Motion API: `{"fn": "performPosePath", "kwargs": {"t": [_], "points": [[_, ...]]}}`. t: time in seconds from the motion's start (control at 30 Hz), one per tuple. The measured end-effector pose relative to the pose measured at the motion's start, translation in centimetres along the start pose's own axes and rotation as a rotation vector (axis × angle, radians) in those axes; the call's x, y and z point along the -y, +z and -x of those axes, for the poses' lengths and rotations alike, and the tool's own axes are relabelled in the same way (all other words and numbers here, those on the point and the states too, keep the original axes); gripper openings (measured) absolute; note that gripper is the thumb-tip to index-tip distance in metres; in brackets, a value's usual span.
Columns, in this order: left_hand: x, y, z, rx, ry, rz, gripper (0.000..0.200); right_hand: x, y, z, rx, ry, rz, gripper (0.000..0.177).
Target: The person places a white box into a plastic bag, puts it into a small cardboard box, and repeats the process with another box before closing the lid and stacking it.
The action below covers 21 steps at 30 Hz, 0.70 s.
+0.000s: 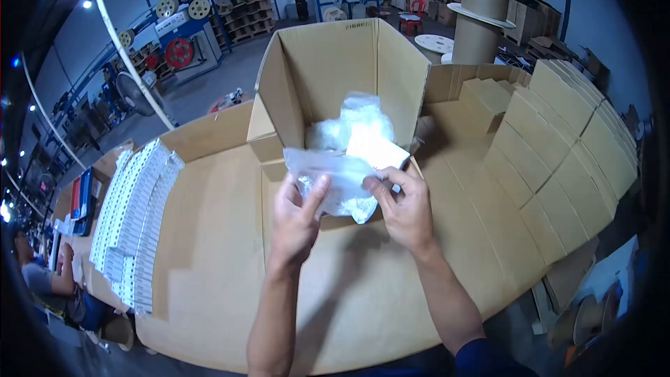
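A clear plastic bag (338, 173) is stretched between my two hands above the front edge of an open cardboard box (328, 56). My left hand (296, 213) grips the bag's left side, thumb on top. On its right side, my right hand (401, 202) pinches it between thumb and fingers. Something small and shiny shows in the bag's lower part, too blurred to name. Behind the bag, inside the box, lie several clear plastic bags (363, 113) and a white flat piece (377, 150), partly hidden by the bag and my right hand.
Rows of white printed strips (136, 216) lie on the cardboard-covered table (202, 265) at left. Folded brown cartons (558, 146) are stacked at right. Another person's arm (64, 269) shows at far left. Large cardboard spools (481, 0) stand behind the table.
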<state>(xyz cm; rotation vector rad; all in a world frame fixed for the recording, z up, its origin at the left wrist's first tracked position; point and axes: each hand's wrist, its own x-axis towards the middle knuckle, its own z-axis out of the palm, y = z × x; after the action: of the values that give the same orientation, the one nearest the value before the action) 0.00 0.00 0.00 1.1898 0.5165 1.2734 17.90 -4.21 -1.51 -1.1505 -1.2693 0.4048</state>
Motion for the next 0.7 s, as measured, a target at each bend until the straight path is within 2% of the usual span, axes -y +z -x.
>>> {"fn": "performPosePath", "kwargs": {"t": [0.07,0.1,0.17,0.23,0.3,0.43,0.53,0.63,0.7], "points": [[1.7,1.0,1.5,-0.137,-0.021,-0.064,0.022,-0.6,-0.3,1.3,-0.018,-0.009,-0.023,0.027],[0.3,0.7,7.5,-0.213,-0.004,-0.164,0.023,2.3,0.1,7.3,-0.004,0.092,-0.062,0.028],[0.5,1.0,10.1,-0.311,0.054,-0.251,0.024,2.8,-0.6,9.8,0.025,0.167,-0.11,0.03],[1.3,1.2,12.4,-0.297,0.13,-0.264,0.025,2.2,-0.7,12.1,0.036,0.242,-0.2,0.038],[2.3,0.6,15.0,-0.281,0.085,-0.219,0.02,2.3,-0.8,14.4,0.028,0.291,-0.215,0.041],[2.8,1.5,18.5,-0.349,0.077,-0.218,0.017,2.5,-0.8,19.4,0.111,0.328,-0.351,0.03],[4.3,0.2,21.1,-0.35,0.016,-0.152,0.018,2.6,-1.1,22.3,0.179,0.391,-0.339,0.026],[5.0,-1.3,22.3,-0.411,0.116,-0.121,0.017,2.0,-2.1,24.0,0.259,0.449,-0.288,0.026],[5.0,-2.0,23.2,-0.423,0.097,-0.146,0.016,2.4,-2.4,24.6,0.252,0.475,-0.326,0.025]]}}
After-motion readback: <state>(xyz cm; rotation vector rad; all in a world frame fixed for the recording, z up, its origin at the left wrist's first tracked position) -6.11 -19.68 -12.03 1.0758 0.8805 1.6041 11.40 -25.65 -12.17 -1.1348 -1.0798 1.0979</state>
